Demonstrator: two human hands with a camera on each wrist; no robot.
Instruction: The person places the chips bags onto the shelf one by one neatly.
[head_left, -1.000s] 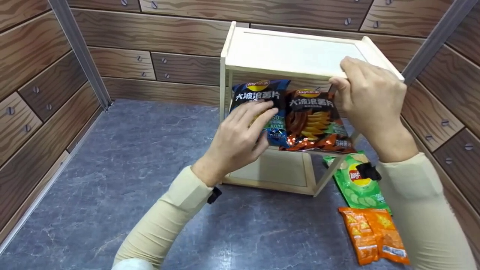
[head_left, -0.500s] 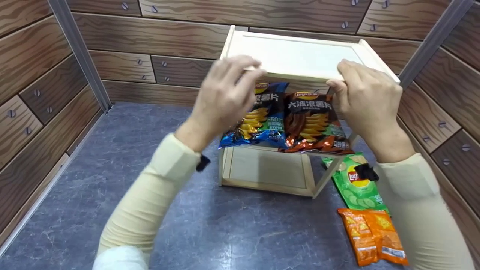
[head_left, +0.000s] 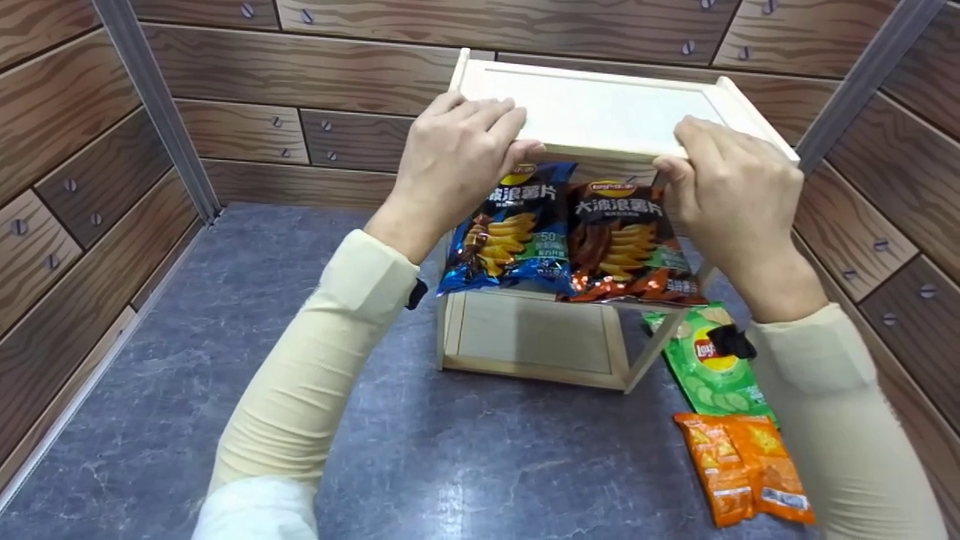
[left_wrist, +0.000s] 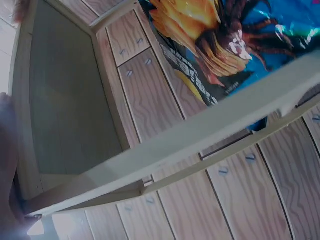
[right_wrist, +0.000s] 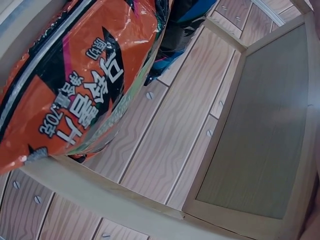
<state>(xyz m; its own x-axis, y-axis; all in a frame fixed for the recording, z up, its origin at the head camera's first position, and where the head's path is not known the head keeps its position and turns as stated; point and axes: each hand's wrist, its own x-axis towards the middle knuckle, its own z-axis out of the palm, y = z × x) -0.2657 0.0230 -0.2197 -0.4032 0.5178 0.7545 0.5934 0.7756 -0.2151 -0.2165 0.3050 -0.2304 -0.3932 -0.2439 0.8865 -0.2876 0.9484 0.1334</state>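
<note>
A small pale wooden shelf rack (head_left: pixel 592 105) stands on the dark floor, its top board gripped at the front edge by both hands. My left hand (head_left: pixel 469 154) holds the left end, fingers over the board and thumb at the front edge. At the right end my right hand (head_left: pixel 739 202) has its thumb on that same edge. On the middle tier lean two bags of chips side by side: a blue bag (head_left: pixel 517 240) and a red-and-black bag (head_left: pixel 619 240). The left wrist view shows the blue bag's printed front (left_wrist: pixel 225 45) behind a wooden post (left_wrist: pixel 175 135).
Right of the rack, a green bag of chips (head_left: pixel 716 367) lies on the floor, partly behind the right forearm. An orange snack bag (head_left: pixel 750 469) lies in front of it. The bottom tier (head_left: pixel 532 337) sits near the floor. Wood-patterned walls (head_left: pixel 300 67) enclose the space.
My left hand has left the blue bag, risen up and left, and taken hold of the top board's left front edge. My right hand has kept its grip on the right end.
</note>
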